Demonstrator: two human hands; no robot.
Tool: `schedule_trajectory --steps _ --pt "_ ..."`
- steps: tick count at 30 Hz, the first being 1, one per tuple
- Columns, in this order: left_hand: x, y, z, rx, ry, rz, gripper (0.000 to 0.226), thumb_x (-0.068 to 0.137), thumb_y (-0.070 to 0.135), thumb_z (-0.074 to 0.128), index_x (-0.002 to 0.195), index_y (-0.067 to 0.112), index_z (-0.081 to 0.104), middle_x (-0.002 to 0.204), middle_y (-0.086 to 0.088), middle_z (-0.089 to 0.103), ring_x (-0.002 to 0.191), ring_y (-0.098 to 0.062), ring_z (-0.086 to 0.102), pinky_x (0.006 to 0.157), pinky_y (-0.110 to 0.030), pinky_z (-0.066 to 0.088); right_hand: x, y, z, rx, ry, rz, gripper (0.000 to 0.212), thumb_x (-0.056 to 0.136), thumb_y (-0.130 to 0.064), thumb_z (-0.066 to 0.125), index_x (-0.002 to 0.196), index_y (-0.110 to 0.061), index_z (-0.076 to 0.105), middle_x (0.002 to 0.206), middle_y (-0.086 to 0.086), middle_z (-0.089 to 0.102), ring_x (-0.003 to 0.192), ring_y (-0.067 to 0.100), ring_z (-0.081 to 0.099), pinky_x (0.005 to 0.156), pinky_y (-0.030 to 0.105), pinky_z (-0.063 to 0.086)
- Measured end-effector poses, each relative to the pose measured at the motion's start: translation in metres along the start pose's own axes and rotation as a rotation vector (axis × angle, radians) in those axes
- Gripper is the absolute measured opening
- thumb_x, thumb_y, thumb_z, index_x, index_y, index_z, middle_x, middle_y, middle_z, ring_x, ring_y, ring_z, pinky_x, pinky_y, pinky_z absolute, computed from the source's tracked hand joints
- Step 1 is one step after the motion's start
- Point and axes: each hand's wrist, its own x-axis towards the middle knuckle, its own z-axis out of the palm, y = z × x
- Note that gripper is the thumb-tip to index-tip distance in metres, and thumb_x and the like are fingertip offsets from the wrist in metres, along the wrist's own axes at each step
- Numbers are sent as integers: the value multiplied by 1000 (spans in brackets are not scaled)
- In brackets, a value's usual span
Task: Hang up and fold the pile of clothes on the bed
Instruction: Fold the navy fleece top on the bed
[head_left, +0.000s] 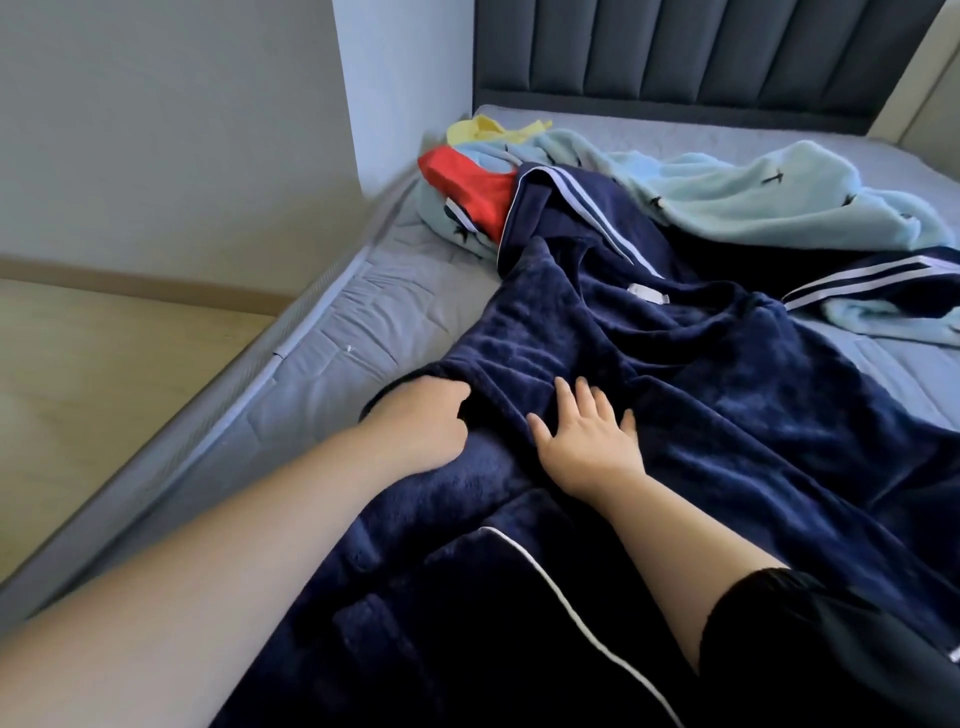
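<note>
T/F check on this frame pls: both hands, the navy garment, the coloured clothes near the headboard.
1. The right hand lies flat, fingers spread, on the dark navy fleece garment. True.
2. The left hand is empty. False: it grips a fold of the navy garment.
3. The red cloth is in the right hand. False: it lies against the pale blue fleece, away from both hands.
4. The yellow cloth lies close to the padded grey headboard. True.
5. The navy garment hangs on a hanger. False: it lies spread on the grey mattress.
</note>
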Motion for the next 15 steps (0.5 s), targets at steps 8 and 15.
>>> schedule_trajectory --steps 8,15 --pt "26 22 4 53 181 363 45 99 16 38 144 11 39 152 -7 36 142 -22 26 115 -30 18 0 0 -2 -40 7 -5 71 94 -59 15 153 -23 1 161 4 0 148 21 -1 116 52 1" --pt "31 -36 48 197 11 143 56 100 42 23 152 26 15 160 13 9 147 -16 9 118 -41 15 9 32 -23 -106 77 115 64 96 -53 16 153 -23 13 161 -1 6 148 18 2 116 49 -5"
